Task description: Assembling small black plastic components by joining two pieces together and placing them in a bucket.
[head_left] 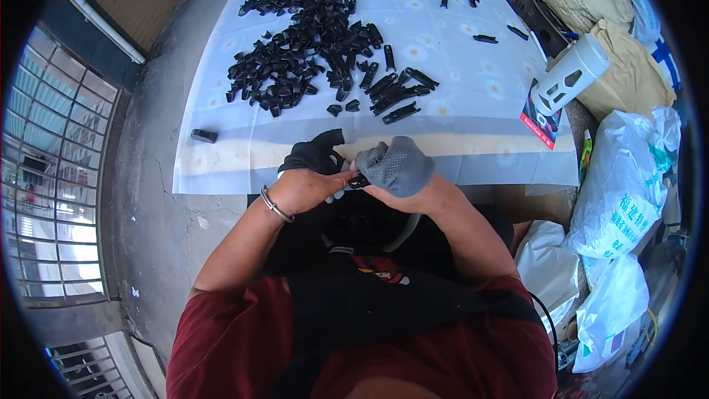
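A small black plastic part (359, 181) is pinched between my two hands, just over the table's near edge. My left hand (310, 166), in a black glove that leaves the thumb bare, presses its thumb against the part's left end. Closed round the other end is my right hand (395, 168), in a grey dotted glove. The fingers hide much of the part. Beyond my hands lie several long black plastic pieces (399, 92), with two short black pieces (344, 107) beside them.
A large heap of black plastic parts (310, 37) covers the far middle of the table (458, 133). One black piece (204, 135) lies at the left. On the right stand a white cut-out holder (572, 74) and a red-and-black card (539, 122). White plastic bags (620, 185) sit beyond the right edge.
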The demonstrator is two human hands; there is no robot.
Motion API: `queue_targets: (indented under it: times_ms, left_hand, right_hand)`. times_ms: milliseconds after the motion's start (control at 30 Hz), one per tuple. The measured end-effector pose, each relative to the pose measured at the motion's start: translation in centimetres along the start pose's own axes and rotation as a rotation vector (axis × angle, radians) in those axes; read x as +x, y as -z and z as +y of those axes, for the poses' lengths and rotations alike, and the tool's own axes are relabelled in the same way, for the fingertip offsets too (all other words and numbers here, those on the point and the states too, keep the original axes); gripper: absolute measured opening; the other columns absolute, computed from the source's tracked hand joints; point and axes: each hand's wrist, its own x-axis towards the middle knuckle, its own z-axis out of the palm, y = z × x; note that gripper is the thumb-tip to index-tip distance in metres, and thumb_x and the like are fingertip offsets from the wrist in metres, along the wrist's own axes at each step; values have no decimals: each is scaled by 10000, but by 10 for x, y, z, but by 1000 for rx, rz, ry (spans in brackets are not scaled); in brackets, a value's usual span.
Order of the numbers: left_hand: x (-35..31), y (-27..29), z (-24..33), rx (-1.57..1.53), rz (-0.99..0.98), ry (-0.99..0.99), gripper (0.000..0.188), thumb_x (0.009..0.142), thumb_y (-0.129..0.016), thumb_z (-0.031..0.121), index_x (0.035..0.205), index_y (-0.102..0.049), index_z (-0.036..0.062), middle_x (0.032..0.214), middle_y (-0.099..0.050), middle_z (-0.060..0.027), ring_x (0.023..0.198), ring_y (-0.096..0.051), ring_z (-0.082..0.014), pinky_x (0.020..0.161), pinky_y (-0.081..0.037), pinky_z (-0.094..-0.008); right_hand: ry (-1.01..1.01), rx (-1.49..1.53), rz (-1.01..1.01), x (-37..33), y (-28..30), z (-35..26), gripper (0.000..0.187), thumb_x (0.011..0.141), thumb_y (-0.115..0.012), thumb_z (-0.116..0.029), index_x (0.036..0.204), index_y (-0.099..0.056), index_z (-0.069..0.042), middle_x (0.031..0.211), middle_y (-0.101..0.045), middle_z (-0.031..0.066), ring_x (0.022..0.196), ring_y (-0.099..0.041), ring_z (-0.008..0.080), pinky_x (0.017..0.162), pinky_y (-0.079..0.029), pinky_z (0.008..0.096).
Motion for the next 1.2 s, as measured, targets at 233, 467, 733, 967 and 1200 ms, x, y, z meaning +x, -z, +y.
queue_targets:
  times_ms: [233, 467, 733, 967, 1200]
  left_hand:
    - [-22, 0, -10, -293, -48, 82, 303, 810, -615, 222, 1007, -559, -2, 782, -618, -57, 633, -555, -92, 559, -457, -227]
    - [-28, -28, -1, -467, 172, 136, 381, 924, -397, 333, 932, -584, 1, 719, -558, -32, 668, -483, -110, 627, -413, -258]
    - [-25, -20, -8, -332, 217, 116, 361, 914, -418, 307, 804, -590, 10, 581, -515, -20, 510, -447, -96, 474, -372, -256]
    - [-28, -13, 3, -178, 195, 128, 364, 911, -416, 299, 773, -584, 7, 558, -514, -53, 487, -468, -120, 466, -386, -271]
    - [-25, -14, -1, -142, 236, 80, 351, 909, -419, 287, 773, -573, 2, 566, -521, -73, 511, -475, -149, 505, -401, -295]
  right_hand:
    - [47, -100, 93, 3, -14, -7, 342, 701, -704, -240, 981, -585, -82, 939, -601, 67, 850, -548, 253, 728, -424, 346]
    - [-24, -99, 258, 3, -27, -12, 310, 751, -665, -238, 965, -583, -30, 885, -603, 107, 778, -561, 276, 673, -443, 348]
    - [-148, -153, 100, -7, 7, -17, 240, 819, -570, -235, 972, -595, -52, 817, -600, 117, 718, -555, 277, 654, -436, 360]
    - [-87, -307, 104, -7, 1, -20, 259, 817, -562, -294, 946, -612, -75, 774, -595, 107, 683, -532, 285, 638, -421, 374]
    - [-134, -370, 111, -9, -1, -25, 278, 819, -553, -316, 917, -616, -64, 779, -597, 109, 715, -534, 281, 660, -418, 374]
